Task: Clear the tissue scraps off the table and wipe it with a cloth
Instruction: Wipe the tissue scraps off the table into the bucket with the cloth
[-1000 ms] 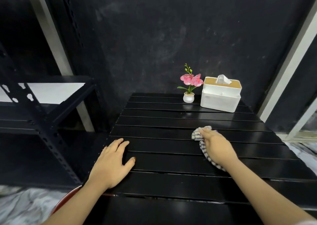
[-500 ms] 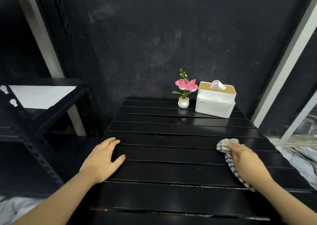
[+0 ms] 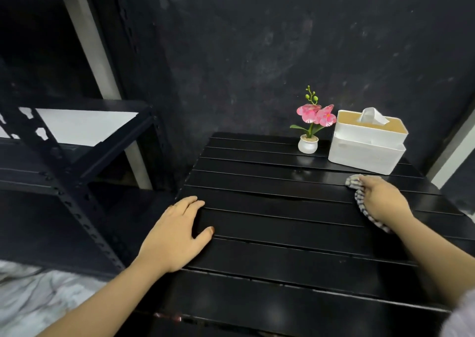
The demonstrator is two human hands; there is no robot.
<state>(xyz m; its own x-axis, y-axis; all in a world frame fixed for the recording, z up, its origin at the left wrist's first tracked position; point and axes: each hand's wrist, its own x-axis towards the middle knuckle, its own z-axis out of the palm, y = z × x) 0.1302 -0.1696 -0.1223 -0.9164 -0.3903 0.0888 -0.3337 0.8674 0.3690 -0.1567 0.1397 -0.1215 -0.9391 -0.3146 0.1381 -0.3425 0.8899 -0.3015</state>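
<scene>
In the head view, the one view there is, the right hand point(image 3: 383, 199) presses a bunched cloth point(image 3: 359, 197) against the slatted black table point(image 3: 270, 233), far on the right side and just in front of the white tissue box point(image 3: 367, 143). The likeliest slip from here is a stroke that runs further back and knocks the box, or sweeps left along the rear slats into the little flower pot point(image 3: 308, 144), which looks light and top-heavy and would tip easily. The hand is also near the table's right edge, so a wide stroke could carry the cloth off the side. The gaps between slats could catch a fold of the fabric, or hide crumbs of tissue that a flat wipe passes over. The left hand point(image 3: 177, 233) lies flat and spread, palm down, at the table's left edge, holding nothing; it looks to be steadying the table, and if it lifted, a firm push might shift the tabletop. The right hand is closed loosely over the cloth, its fingers on top of it. The cloth is pale with dark stripes, crumpled, with a tail trailing out beneath the wrist. No tissue scraps show on the visible slats, so the clearing seems done and wiping is the step in hand; the dark gloss makes small bits hard to rule out.
</scene>
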